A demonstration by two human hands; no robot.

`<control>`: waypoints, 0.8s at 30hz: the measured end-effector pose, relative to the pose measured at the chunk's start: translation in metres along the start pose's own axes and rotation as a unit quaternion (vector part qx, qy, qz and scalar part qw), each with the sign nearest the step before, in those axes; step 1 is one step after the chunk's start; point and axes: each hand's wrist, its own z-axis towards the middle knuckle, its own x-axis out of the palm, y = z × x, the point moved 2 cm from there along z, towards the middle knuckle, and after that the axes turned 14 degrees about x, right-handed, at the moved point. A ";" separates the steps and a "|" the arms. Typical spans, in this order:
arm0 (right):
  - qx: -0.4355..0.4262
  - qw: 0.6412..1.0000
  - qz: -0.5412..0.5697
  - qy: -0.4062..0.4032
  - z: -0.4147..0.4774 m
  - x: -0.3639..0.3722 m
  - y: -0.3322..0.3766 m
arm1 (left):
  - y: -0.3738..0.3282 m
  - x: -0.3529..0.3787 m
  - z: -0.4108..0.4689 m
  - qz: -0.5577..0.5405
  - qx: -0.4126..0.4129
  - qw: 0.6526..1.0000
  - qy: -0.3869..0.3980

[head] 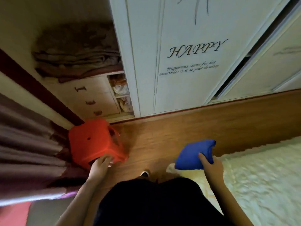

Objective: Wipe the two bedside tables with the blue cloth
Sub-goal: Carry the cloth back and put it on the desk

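Note:
A folded blue cloth (pixel 194 154) is held up over the corner of the bed, with my right hand (pixel 210 167) shut on its lower right edge. My left hand (pixel 101 163) hangs lower left, fingers loosely apart, touching or just over the near edge of a red plastic stool (pixel 92 141). No bedside table shows in this view.
A white wardrobe door (pixel 179 62) lettered "HAPPY" stands ahead, with open shelves of folded blankets (pixel 78 53) and drawers to its left. Brown curtains (pixel 24 144) hang at left. A cream bed cover (pixel 263 173) fills the right. Wooden floor (pixel 162 136) runs between.

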 end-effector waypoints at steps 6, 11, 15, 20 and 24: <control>0.092 0.986 0.077 -0.120 0.048 -0.042 0.011 | -0.132 0.085 0.140 0.057 0.129 0.976 0.167; 0.173 0.951 0.170 -0.191 0.100 -0.070 0.013 | -0.211 0.184 0.215 0.127 0.169 0.941 0.263; 0.213 0.929 0.204 -0.224 0.145 -0.091 0.040 | -0.256 0.245 0.250 0.189 0.167 0.920 0.299; 0.214 0.916 0.257 -0.222 0.208 -0.134 0.100 | -0.314 0.299 0.293 0.194 0.167 0.916 0.310; 0.184 0.905 0.307 -0.230 0.255 -0.173 0.144 | -0.347 0.332 0.336 0.207 0.156 0.911 0.320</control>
